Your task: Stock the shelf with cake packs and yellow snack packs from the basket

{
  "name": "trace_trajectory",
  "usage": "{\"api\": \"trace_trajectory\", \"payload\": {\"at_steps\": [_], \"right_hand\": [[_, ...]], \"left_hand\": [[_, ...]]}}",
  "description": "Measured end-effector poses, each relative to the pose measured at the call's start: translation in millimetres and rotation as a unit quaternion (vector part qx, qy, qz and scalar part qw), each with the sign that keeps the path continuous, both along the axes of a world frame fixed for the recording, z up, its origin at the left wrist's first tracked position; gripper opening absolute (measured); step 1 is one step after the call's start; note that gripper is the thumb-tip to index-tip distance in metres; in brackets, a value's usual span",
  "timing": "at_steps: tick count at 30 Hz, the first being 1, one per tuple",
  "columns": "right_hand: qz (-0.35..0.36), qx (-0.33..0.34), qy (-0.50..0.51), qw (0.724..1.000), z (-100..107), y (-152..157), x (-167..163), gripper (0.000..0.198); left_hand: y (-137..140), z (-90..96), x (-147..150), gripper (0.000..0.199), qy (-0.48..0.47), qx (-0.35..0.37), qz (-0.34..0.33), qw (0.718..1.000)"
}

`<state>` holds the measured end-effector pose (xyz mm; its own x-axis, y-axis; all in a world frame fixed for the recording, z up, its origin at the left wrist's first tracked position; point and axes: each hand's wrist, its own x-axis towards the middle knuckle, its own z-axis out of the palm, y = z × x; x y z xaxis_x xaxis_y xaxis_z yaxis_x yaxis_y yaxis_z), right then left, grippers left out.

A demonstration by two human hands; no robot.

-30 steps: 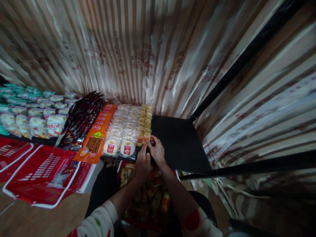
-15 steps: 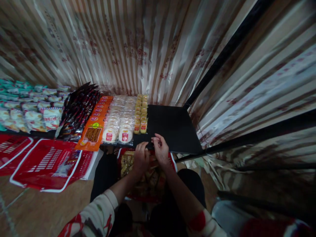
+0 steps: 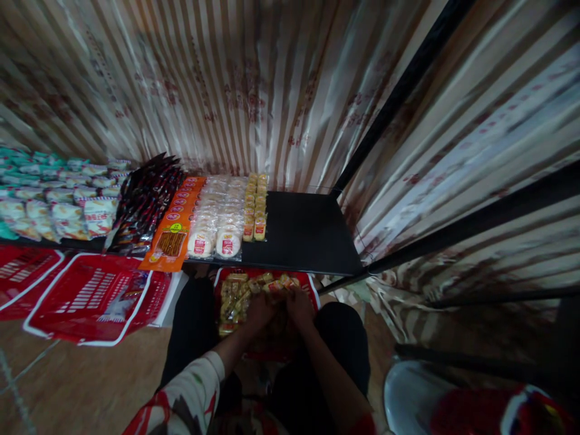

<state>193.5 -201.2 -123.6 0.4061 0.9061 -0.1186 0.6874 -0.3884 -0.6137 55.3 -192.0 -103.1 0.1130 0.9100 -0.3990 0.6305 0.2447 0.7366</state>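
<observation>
Yellow-wrapped snack packets [image 3: 232, 296] lie heaped in a red shopping basket [image 3: 312, 290] between the person's knees, just below the front edge of a shelf. Largest of all is the striped curtain [image 3: 254, 72] with reddish print, which hangs in folds behind and to the right. Below spreads the brown tiled floor [image 3: 99, 380]. The black shelf [image 3: 308, 232] runs from the left edge to a dark slanting post [image 3: 389, 115], its right end bare. Dark trousers [image 3: 193, 326] flank the basket. At left, beneath the shelf front, a second red basket [image 3: 86, 290] with a white handle overlaps another [image 3: 22, 269] at the picture's edge.

Along the shelf, left to right, stand rows of white-and-teal bags [image 3: 99, 214], a leaning stack of dark pouches [image 3: 147, 196], an orange snack bag [image 3: 174, 229] jutting over the front edge, two files of round white crackers [image 3: 229, 241] in clear wrap, and two narrow columns of small yellow packs [image 3: 260, 225].

Smaller again, the left hand [image 3: 260, 310] and right hand [image 3: 299, 307] reach close together into the basket, over the heap. Their fingers curl downward with little gap between the hands; shadow hides whether either grips a packet, so I cannot tell.
</observation>
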Motion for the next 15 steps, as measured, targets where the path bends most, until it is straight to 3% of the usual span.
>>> {"api": "trace_trajectory", "payload": {"at_steps": [3,8,15], "right_hand": [[0.017,-0.044,-0.068,0.997,-3.6,-1.2,-2.5,0.03],[0.061,-0.055,-0.101,0.992,-7.2,0.2,-6.8,0.028],[0.043,-0.009,-0.001,0.999,2.2,-1.3,-6.1,0.029]], "left_hand": [[3.9,-4.3,3.7,0.026,0.013,0.002,0.005,1.0],[7.7,-6.3,8.2,0.014,0.023,-0.015,0.02,0.999],[3.7,-3.0,10.9,0.02,0.051,-0.031,0.052,0.997]]}}
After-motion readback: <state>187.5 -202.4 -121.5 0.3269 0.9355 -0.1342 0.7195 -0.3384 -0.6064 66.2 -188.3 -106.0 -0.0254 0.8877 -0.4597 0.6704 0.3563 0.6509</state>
